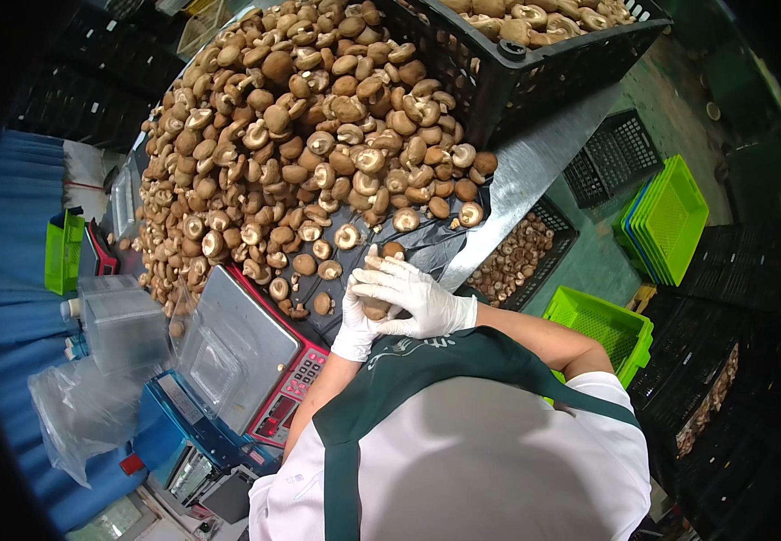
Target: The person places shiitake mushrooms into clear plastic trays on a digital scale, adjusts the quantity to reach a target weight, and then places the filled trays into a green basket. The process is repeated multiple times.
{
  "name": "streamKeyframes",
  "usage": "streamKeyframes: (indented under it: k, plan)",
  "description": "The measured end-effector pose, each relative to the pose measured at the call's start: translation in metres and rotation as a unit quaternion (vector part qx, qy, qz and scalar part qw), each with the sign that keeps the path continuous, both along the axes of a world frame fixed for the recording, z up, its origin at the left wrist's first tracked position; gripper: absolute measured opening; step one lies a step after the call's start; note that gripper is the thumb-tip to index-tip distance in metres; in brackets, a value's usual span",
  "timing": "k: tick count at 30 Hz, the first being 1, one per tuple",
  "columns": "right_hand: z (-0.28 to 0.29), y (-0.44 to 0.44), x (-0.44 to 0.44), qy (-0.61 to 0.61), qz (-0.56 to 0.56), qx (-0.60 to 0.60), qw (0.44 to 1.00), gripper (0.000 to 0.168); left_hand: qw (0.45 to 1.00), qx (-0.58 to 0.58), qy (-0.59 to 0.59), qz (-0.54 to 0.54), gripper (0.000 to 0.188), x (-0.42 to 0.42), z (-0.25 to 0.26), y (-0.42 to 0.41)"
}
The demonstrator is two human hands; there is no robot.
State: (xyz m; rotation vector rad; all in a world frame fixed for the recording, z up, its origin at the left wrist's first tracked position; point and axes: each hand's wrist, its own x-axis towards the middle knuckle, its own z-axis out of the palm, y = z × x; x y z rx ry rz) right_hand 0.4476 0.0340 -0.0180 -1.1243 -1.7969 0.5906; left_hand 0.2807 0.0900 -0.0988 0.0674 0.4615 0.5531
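Observation:
My left hand [355, 323], in a white glove, is cupped around a brown shiitake mushroom [375, 309] close to my apron. My right hand [417, 294], gloved too, lies over the same mushroom from the other side, its fingers reaching across to the left hand. Another brown cap [392, 249] shows just beyond the fingertips; whether it is held I cannot tell. A large heap of shiitake mushrooms [295, 135] covers the metal table ahead, with loose ones on black plastic sheeting [353, 220] near my hands. A clear plastic tray [214, 365] rests on the red-framed digital scale [245, 341] at left.
A black crate of mushrooms [566, 61] stands on the table at upper right. Below the metal table edge [532, 182] sits another filled crate [569, 237]. Green baskets [677, 220] are stacked at right. Clear containers [123, 324] and a blue machine [174, 412] stand at left.

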Motion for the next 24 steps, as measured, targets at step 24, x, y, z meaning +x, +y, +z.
streamKeyframes:
  k: [24]
  plan:
    - [-0.038, -0.002, 0.074, -0.161, -0.380, 0.107, 0.905, 0.020, 0.292, 0.515, 0.799, 0.103, 0.061, -0.251, 0.111, 0.040]
